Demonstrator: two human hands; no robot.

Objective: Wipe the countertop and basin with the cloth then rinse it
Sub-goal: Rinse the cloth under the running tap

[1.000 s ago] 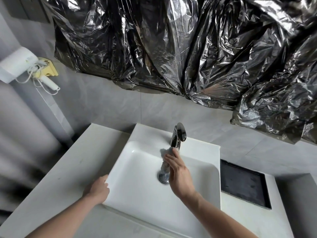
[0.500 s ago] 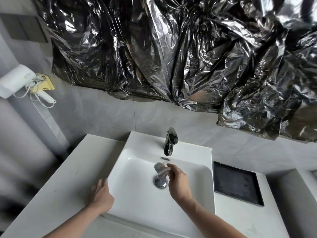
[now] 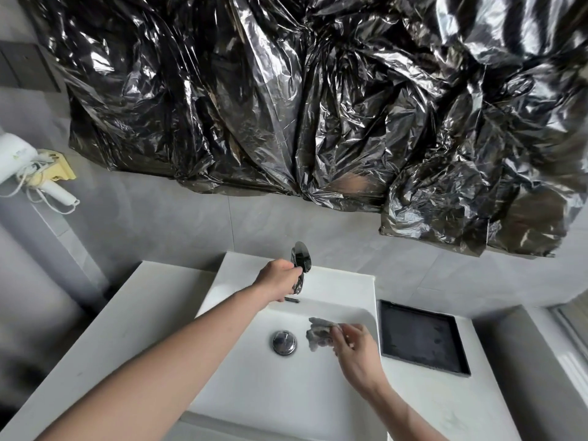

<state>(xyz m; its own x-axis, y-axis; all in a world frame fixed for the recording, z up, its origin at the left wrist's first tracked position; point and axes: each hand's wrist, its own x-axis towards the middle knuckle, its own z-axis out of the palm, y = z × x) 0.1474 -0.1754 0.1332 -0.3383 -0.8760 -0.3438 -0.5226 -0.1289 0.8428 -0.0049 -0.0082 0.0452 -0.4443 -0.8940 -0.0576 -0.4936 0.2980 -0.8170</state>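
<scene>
Gripping the tap point(image 3: 300, 265) at the basin point(image 3: 222, 386) back, the left hand point(image 3: 278, 280) sits up-left of the right hand point(image 3: 356, 348), which pinches the bunched cloth point(image 3: 319, 331) low beside the drain point(image 3: 284, 342), not yet under the spout.

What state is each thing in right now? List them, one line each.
faucet: gripped by the left hand, no water seen running.
left hand: curled round the faucet.
right hand: pinches the cloth over the basin.
cloth: crumpled, held beside the drain.
drain stopper: looks seated in the drain.
basin: no pooled water visible.
hair dryer: hung on the wall holder, cord dangling.
black plastic sheet: crumpled, draped on the wall.
</scene>
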